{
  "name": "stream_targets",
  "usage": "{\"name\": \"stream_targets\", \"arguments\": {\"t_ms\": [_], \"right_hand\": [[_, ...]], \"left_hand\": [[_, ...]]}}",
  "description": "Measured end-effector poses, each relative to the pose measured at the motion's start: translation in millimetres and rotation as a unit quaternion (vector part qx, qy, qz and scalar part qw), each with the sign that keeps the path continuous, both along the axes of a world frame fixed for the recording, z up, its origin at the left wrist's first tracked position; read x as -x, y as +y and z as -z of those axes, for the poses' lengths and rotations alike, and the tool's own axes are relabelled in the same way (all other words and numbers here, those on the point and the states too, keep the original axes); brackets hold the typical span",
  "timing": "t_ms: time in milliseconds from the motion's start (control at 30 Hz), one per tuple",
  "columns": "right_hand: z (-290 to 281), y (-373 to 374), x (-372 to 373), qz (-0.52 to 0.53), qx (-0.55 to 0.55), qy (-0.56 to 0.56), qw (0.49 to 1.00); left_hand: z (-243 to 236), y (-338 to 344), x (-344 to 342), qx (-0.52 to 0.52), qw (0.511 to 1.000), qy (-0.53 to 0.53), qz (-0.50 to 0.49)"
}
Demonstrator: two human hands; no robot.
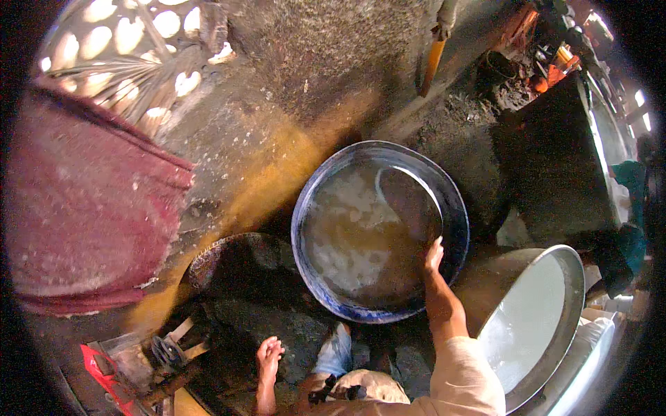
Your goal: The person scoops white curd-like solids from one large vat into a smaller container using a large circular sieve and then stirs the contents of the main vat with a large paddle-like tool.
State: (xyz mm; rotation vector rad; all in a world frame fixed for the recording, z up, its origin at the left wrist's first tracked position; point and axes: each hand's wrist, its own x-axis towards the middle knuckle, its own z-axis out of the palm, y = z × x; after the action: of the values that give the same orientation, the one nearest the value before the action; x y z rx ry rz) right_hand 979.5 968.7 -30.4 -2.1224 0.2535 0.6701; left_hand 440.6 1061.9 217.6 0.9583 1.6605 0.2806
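A large round blue tub (302, 288) holds cloudy brownish liquid with pale patches on its surface. Inside it, toward the right, is a round bowl-like vessel with a bright curved rim (421, 182), partly sunk in the liquid. My right hand (434, 255) reaches over the tub and its fingers are closed at the near end of that rim. Low in the picture, left of my legs, my left hand (270, 352) hangs in the air with its fingers loosely bent and apart, holding nothing.
To the right of my arm a wide metal basin (579, 277) with whitish contents stands tilted in view. A dark round container (208, 260) is left of the tub. Maroon cloth (97, 201) hangs at left. A dark block-like structure (562, 159) stands far right.
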Motion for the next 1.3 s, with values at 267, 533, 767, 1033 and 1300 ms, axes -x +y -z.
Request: {"name": "stream_targets", "arguments": {"t_ms": [267, 533, 767, 1033, 1300], "right_hand": [[140, -5, 183, -0.256, -0.051, 0.147, 0.954], [57, 19, 197, -0.166, -0.237, 0.384, 0.877], [-46, -11, 179, -0.035, -0.32, 0.574, 0.752], [-253, -137, 111, -0.218, -0.162, 0.389, 0.88], [-385, -338, 87, -0.157, -0.053, 0.335, 0.928]], "left_hand": [[24, 34, 19, 0.042, 0.999, 0.003, 0.001], [21, 28, 37, 0.054, 0.998, 0.02, -0.025], [12, 17, 20, 0.055, 0.995, -0.051, -0.07], [29, 30, -61, -0.02, 0.987, -0.148, 0.06], [1, -43, -189, -0.033, 0.949, -0.229, 0.215]]}}
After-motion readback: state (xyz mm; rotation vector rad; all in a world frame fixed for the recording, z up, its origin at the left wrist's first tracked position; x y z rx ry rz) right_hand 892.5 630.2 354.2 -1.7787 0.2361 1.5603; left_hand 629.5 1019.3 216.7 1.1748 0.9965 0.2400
